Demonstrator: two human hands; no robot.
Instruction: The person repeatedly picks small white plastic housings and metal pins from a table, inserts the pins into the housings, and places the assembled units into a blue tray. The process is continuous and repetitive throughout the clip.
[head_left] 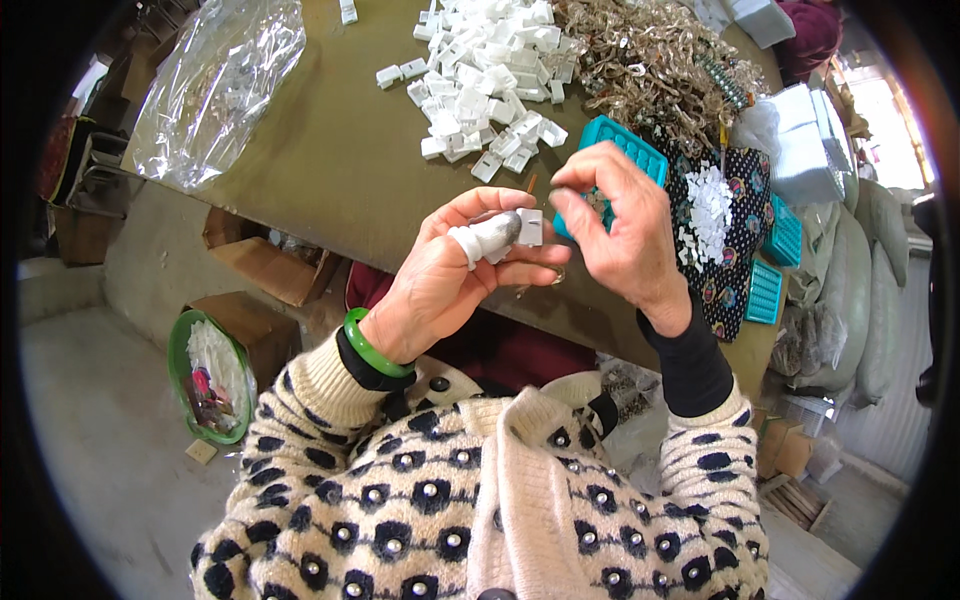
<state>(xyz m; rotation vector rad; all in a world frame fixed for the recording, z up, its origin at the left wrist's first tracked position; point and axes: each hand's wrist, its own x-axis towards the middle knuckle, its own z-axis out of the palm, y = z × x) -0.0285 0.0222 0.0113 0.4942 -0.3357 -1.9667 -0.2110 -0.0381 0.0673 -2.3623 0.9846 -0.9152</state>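
Observation:
My left hand (440,275) is closed on a small white plastic piece (530,228), held over the table's near edge. One of its fingers wears a white wrap (485,238) with a dark, dirty tip. Just right of the piece is my right hand (635,235), thumb and forefinger brought together in a pinch. Whatever lies between those fingertips is too small to make out. Behind the right hand, partly hidden by it, is a teal compartment tray (630,148). A heap of similar white plastic pieces (490,95) lies farther back on the table.
A tangled pile of clear brownish strips (650,60) lies at the far right. Small white chips (708,215) rest on a black patterned cloth (735,180), near more teal trays (764,292). A clear plastic bag (220,90) covers the table's left; a green basket (178,370) stands below.

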